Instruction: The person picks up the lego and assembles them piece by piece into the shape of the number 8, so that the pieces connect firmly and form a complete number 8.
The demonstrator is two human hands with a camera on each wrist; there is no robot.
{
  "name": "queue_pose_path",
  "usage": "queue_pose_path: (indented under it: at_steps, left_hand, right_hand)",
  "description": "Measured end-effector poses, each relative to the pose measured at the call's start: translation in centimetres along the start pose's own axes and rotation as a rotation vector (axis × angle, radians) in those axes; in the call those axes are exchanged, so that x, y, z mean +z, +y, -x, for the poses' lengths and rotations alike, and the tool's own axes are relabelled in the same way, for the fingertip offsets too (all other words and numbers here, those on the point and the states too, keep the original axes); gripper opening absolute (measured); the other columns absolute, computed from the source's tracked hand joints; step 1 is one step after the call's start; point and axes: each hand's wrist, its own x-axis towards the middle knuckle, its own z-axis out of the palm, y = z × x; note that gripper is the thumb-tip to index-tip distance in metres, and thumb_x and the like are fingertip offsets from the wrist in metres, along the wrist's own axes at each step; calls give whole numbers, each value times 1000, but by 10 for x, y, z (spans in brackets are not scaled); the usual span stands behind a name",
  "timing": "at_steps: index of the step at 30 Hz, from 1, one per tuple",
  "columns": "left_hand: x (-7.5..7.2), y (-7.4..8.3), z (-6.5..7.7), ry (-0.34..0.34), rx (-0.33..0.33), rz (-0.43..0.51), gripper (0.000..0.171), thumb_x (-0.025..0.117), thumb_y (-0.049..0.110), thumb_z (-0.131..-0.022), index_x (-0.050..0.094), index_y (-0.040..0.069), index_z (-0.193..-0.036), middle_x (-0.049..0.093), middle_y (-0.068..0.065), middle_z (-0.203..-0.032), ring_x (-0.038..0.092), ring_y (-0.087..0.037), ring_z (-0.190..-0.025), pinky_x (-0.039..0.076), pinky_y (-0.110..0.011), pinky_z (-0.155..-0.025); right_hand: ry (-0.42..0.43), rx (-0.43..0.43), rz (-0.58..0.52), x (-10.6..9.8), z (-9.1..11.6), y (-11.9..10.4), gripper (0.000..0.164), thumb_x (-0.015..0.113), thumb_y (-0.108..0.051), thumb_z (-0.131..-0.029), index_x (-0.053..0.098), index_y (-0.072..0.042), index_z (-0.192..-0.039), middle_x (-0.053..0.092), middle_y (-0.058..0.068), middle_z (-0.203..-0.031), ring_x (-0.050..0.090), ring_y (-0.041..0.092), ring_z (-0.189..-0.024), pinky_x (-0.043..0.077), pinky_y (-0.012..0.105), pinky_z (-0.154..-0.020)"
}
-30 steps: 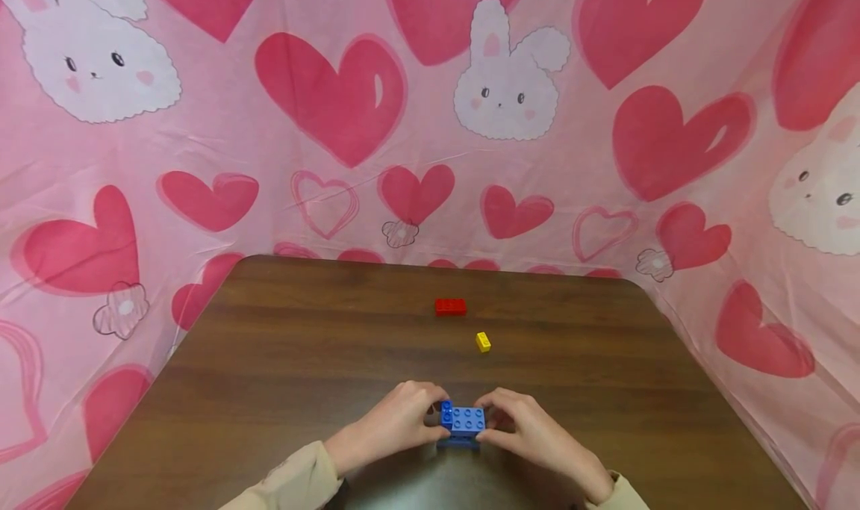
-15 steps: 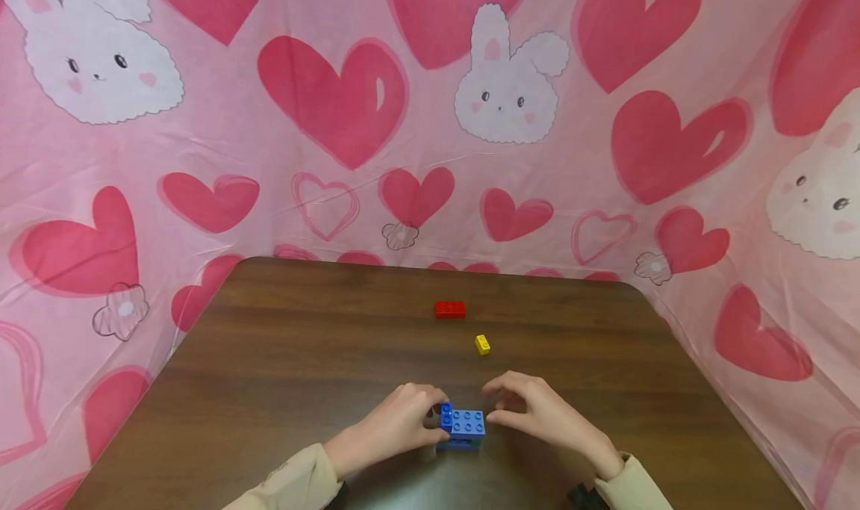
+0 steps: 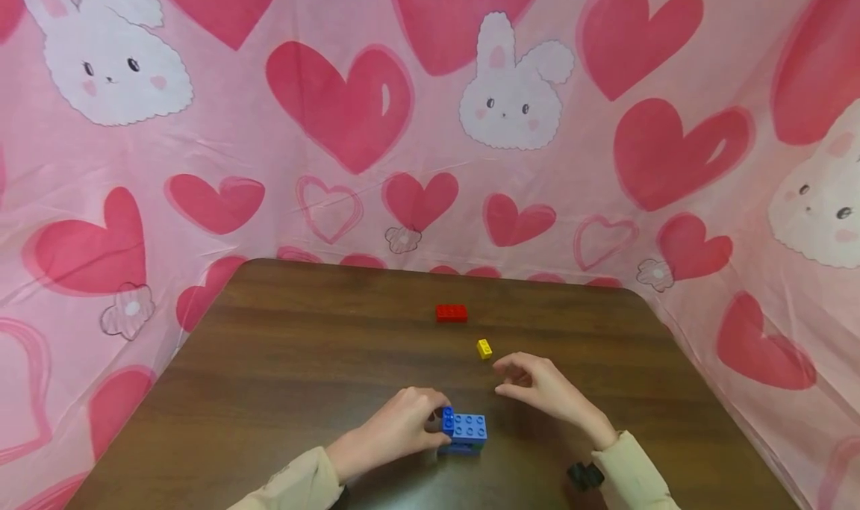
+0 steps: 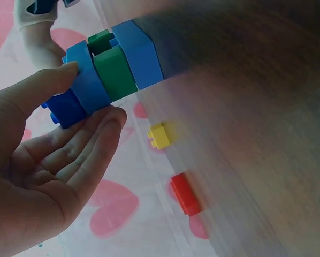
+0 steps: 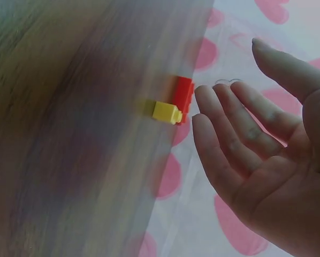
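Since half a second ago, the right hand (image 3: pixel 537 383) has drawn away from the block stack (image 3: pixel 469 428) and out toward the yellow brick (image 3: pixel 484 349); the left hand (image 3: pixel 403 424) has stayed where it was. In the head view, the right hand is now at about 2 o'clock from the block stack, its fingertips near the yellow brick on that brick's 5 o'clock side, not touching it. Its fingers are relaxed and its thumb well apart from them.

At 9 o'clock, the left hand grips the near end of the block stack between thumb and fingers. The block stack stands on the worktop (image 3: pixel 302 346): a blue brick (image 4: pixel 138 53) at the bottom, green pieces (image 4: pixel 116 72) above it, then a lighter blue brick (image 3: pixel 470 425), and a small dark blue brick (image 3: pixel 447 419) on top at its 9 o'clock end.

From the block stack, the yellow brick lies just past 12 o'clock; the red brick (image 3: pixel 452 313) lies farther off, just short of 12.
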Motion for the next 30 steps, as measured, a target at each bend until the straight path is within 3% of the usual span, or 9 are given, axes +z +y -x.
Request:
queue_pose_path:
  at_steps: [8,17,30]
  left_hand:
    - [0,0,0,-29,-24,5,33,83,26,-80,72,10,-107,74,2,-97,61,1,-78,49,-10,-68]
    - [1,-1,1,-40,-43,15,35,83,27,-81,72,11,-110,74,1,-100,62,2,-79,50,-10,-69]
    - [-2,-1,2,-49,-56,39,35,82,27,-81,71,13,-111,74,3,-101,62,3,-82,50,-9,-69]
  right_hand:
    - [50,5,43,-1,-13,17,37,74,-25,-89,65,-2,-117,71,17,-110,67,6,-85,58,26,-80]
    - [94,24,64,0,-28,31,36,73,-24,-89,65,-1,-116,72,16,-109,70,16,-88,59,31,-79]
    - [80,75,82,-1,-49,43,37,75,-19,-87,64,2,-115,70,19,-109,70,22,-86,56,21,-74]
